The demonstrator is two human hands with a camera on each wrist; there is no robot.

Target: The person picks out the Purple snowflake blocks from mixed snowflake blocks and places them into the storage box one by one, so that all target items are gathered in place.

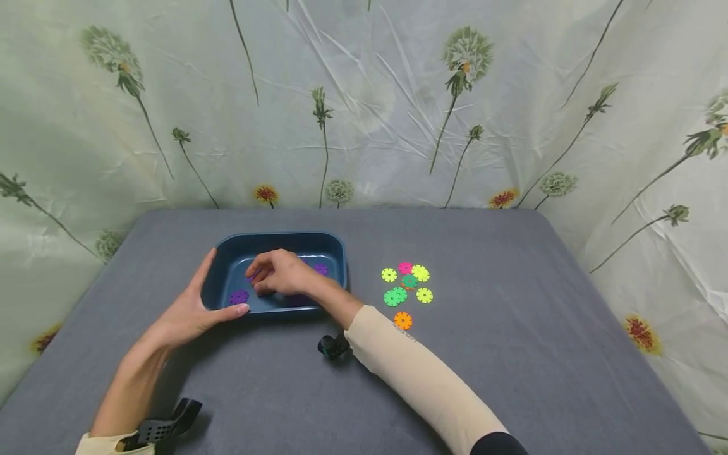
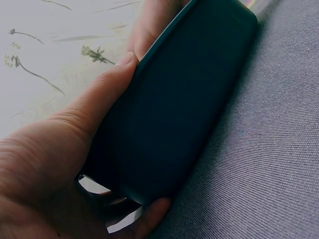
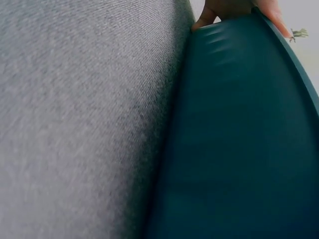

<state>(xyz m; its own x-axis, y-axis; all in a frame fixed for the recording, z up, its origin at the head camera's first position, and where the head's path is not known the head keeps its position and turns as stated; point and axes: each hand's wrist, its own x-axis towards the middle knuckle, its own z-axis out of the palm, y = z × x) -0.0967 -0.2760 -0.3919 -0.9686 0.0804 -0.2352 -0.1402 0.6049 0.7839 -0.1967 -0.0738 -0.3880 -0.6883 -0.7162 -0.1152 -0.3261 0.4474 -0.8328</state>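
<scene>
A dark blue plastic tray (image 1: 335, 253) sits on the table with purple snowflake discs (image 1: 239, 297) inside it. My left hand (image 1: 190, 309) grips the tray's left end, thumb along the near rim and fingers round the end wall. In the left wrist view its thumb (image 2: 107, 82) lies at the rim and a fingertip is low by the tray's base. My right hand (image 1: 284, 273) reaches into the tray over the near wall, fingers curled, pinching a purple snowflake disc that shows at the fingertips. The right wrist view shows the tray's outer wall (image 3: 234, 124), and my right hand is out of it.
Right of the tray, loose snowflake discs lie on the grey cloth: yellow (image 1: 424, 295), green (image 1: 392, 297), pink (image 1: 405, 268) and orange (image 1: 402, 320). A flower-printed curtain (image 1: 375, 126) hangs behind the table. A black wrist camera (image 1: 332, 346) sits under my right forearm.
</scene>
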